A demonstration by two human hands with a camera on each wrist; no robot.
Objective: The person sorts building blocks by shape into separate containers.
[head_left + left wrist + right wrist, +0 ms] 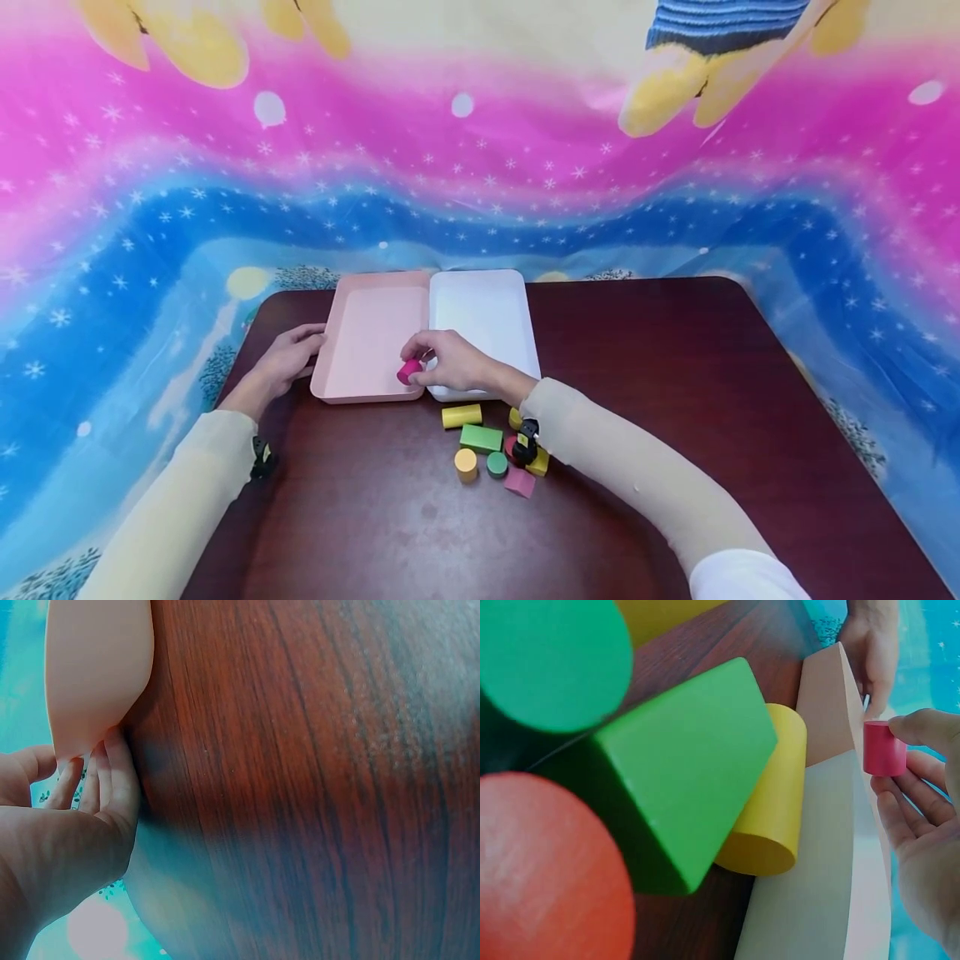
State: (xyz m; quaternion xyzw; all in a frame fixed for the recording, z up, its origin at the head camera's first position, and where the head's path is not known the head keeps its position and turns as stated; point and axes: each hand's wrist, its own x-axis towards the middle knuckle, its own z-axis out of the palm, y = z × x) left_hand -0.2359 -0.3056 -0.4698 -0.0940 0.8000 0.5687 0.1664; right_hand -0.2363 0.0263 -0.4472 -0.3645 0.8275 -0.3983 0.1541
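Observation:
In the head view my right hand [453,362] pinches a magenta cylinder block [409,372] between thumb and fingers. This block is above the right side of the pink tray [367,399], close to where it meets the white tray [480,287]. The right wrist view shows the same cylinder block [885,750] gripped near its top by the thumb, with fingers below. My left hand [288,358] touches the pink tray's left side; in the left wrist view its fairly straight fingers [116,776] rest against the tray's outer wall [97,667].
Several wooden blocks lie in front of the white tray: a yellow cylinder [461,416], a green rectangular block [481,438], an orange-yellow cylinder [466,467], a green cylinder [497,465] and a pink block [520,482]. My right forearm [630,467] partly hides red and yellow pieces.

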